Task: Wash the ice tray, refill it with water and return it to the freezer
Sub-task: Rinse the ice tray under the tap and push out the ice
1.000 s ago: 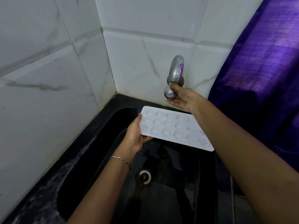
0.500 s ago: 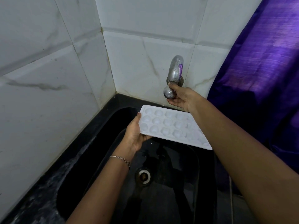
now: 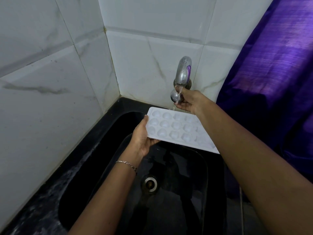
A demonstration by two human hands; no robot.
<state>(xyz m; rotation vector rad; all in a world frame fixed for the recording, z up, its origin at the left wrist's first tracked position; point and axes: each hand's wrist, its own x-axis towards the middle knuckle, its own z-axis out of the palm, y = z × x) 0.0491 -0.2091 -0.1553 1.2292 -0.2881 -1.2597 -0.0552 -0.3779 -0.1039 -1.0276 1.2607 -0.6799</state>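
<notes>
A white ice tray point(image 3: 176, 128) with rounded cups is held level over a black sink point(image 3: 94, 160). My left hand point(image 3: 142, 139) grips its left short edge, thumb on top. My right hand point(image 3: 189, 100) is wrapped around the round knob of the chrome wall tap point(image 3: 183, 72). A thin stream of water falls from the spout past my fingers toward the tray's far edge. My right forearm hides the tray's right end.
The sink's drain point(image 3: 149, 183) lies below the tray. A wet black counter point(image 3: 42, 206) runs along the left under white marble tiles point(image 3: 50, 82). Purple cloth point(image 3: 274, 68) hangs at the right, close to my right arm.
Water has begun to run from the tap, which was dry in the earlier frames. The tray has shifted slightly toward the tap.
</notes>
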